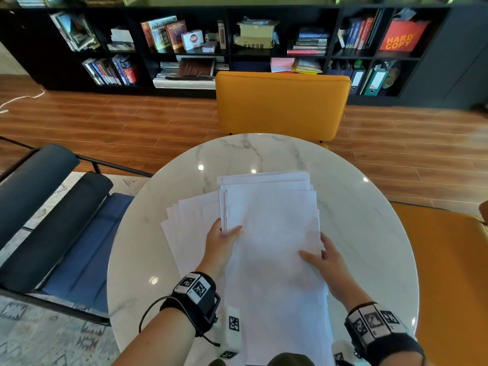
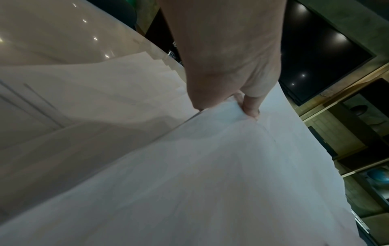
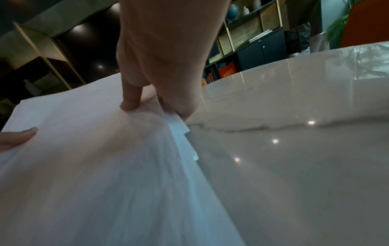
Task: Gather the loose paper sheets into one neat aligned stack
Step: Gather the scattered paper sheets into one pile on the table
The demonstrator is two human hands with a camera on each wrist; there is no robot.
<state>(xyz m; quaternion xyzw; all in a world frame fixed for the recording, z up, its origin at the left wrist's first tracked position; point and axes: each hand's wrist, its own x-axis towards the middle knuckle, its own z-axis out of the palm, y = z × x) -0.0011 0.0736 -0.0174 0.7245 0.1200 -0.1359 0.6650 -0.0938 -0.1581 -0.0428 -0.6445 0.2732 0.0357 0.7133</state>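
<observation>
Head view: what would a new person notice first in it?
First, the bundle of white sheets over the middle of the round marble table, gripped at its sides by the left hand and the right hand. Next, the fanned sheets lying left of it, and the mustard chair beyond the table.

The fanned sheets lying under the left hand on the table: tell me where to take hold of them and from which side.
Probably by their left long edges, coming in from the left over the bare table. The fanned sheets lie flat, stepped outward to the left, so those edges are exposed, while their right part is tucked under the held bundle, which the left hand and right hand grip.
</observation>
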